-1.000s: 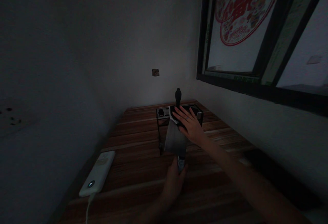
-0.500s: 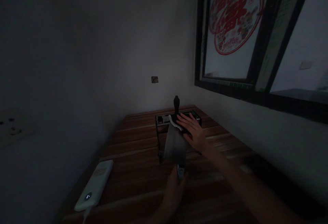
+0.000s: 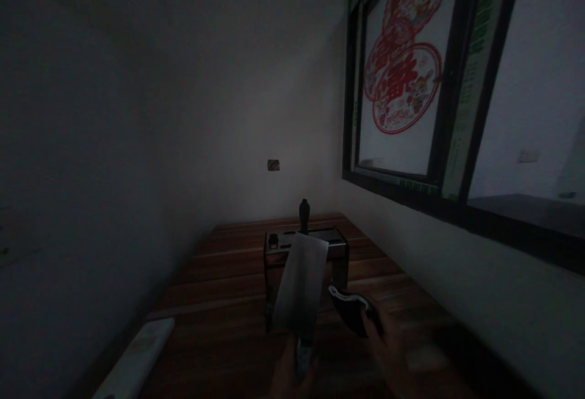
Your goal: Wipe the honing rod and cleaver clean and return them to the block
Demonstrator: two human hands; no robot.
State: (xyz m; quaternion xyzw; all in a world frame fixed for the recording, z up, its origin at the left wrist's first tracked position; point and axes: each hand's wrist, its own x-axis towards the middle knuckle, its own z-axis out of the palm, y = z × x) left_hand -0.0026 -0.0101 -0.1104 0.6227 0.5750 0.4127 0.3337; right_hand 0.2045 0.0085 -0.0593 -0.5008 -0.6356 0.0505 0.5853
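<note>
A cleaver (image 3: 302, 283) stands with its broad blade pointing up and away, and my left hand (image 3: 292, 371) is wrapped round its handle at the bottom of the view. To the right of the blade, apart from it, my right hand (image 3: 384, 338) grips a dark cloth (image 3: 351, 310) with a white edge. Behind the blade is a knife rack (image 3: 338, 247) with a slotted top, partly hidden by the cleaver. A black-handled tool (image 3: 304, 215) stands upright in the rack.
The rack stands on a wooden table (image 3: 228, 271). A white device (image 3: 137, 356) lies at the table's left edge. Walls close in at the left and back, and a dark-framed window (image 3: 397, 186) with red stickers is at the right.
My right hand has come off the blade with the cloth, moving down and toward me. The view has tilted up, and the cleaver sits lower in it, still in my left hand.
</note>
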